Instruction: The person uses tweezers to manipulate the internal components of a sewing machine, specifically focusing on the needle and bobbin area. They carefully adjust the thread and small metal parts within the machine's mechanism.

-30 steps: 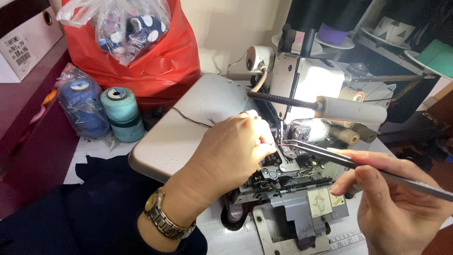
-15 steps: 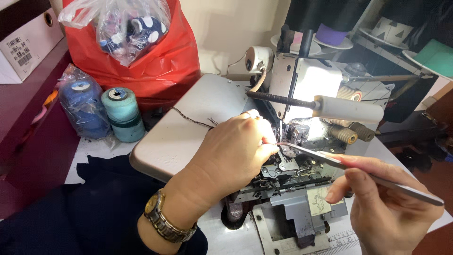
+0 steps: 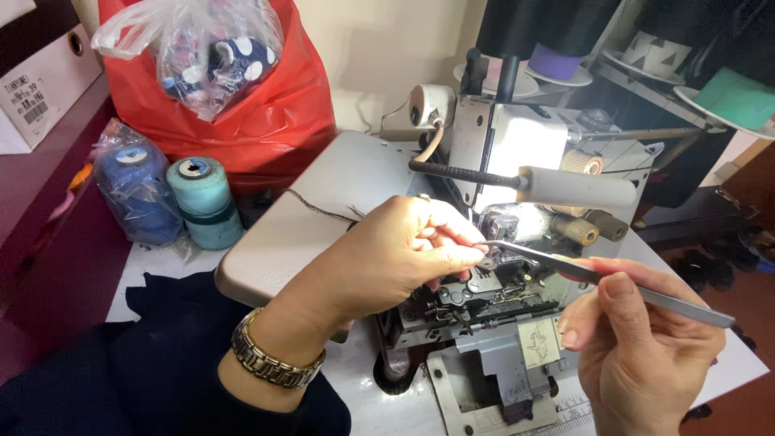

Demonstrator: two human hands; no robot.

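Nearest us, our right hand [image 3: 646,355] pinches long metal tweezers [image 3: 597,278] in a closed grip, slanted so their tips reach into the cramped needle area of the sewing machine [image 3: 517,242]. Our left hand [image 3: 387,258] is clenched there too, fingertips pinching a dark thread [image 3: 319,208] to keep it taut. Farther off on the bench [image 3: 153,266] stand a teal thread cone [image 3: 203,202] and a red bag [image 3: 242,105].

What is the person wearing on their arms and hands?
The left hand is bare, with no glove. Its wrist wears a metal link wristwatch in gold and silver tones, and just behind it starts a dark navy sleeve. The right hand is bare too, with no ring or watch that shows, and short plain nails. Its sleeve is out of view.
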